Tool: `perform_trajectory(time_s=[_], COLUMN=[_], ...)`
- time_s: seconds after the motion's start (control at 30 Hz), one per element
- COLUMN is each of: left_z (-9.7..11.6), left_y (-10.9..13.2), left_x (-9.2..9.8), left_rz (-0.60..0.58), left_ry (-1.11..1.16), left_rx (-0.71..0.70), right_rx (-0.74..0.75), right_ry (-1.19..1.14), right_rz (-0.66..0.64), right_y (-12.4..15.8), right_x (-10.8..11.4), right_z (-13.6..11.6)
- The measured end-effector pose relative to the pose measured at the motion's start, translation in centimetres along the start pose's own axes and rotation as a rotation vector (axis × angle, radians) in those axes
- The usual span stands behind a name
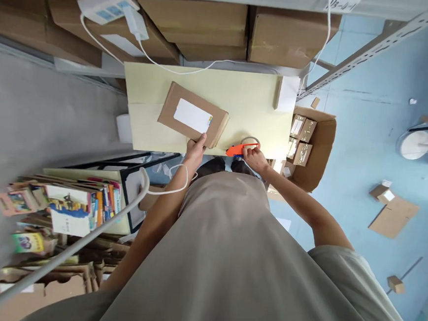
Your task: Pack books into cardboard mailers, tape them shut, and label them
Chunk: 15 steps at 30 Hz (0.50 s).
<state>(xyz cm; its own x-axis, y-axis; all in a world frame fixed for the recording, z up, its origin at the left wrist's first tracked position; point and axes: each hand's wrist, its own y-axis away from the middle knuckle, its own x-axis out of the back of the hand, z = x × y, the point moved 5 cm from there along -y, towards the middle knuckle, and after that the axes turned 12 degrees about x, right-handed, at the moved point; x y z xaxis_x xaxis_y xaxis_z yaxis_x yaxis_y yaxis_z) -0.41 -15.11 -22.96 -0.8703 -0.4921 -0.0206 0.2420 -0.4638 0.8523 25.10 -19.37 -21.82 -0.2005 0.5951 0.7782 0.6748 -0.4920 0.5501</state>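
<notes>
On the pale yellow table [149, 86] lies a flat brown cardboard box [170, 102], set at a slant. A white label [191, 115] with a small coloured mark covers part of its top. My left hand [195, 150] grips the near edge of the box, thumb on top and fingers hidden beneath. To the right, at the table's front edge, my right hand [255, 159] is closed around an orange tape dispenser [235, 150]. A roll shows as a pale ring behind its handle. The dispenser is apart from the box.
Brown cartons [195, 23] line the shelf behind the table. A white power strip [106, 7] trails a cable across the table's back edge. An open carton [320, 154] of small boxes stands at right. Books [103, 203] and a grey pole [81, 241] are at left.
</notes>
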Motion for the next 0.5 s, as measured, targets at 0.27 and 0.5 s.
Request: perform_trajectory(time_s=[0.27, 0.5], left_z=[0.1, 0.7], left_y=[0.1, 0.6], left_x=[-0.2, -0.2], left_rz=[0.007, 0.006], left_ry=[-0.104, -0.134], left_rx=[0.010, 0.011], right_rx=[-0.312, -0.206], right_ry=[-0.083, -0.021], right_rz=[0.048, 0.204], right_y=[4.3, -7.0], right_x=[1.3, 8.7], right_z=[9.8, 11.9])
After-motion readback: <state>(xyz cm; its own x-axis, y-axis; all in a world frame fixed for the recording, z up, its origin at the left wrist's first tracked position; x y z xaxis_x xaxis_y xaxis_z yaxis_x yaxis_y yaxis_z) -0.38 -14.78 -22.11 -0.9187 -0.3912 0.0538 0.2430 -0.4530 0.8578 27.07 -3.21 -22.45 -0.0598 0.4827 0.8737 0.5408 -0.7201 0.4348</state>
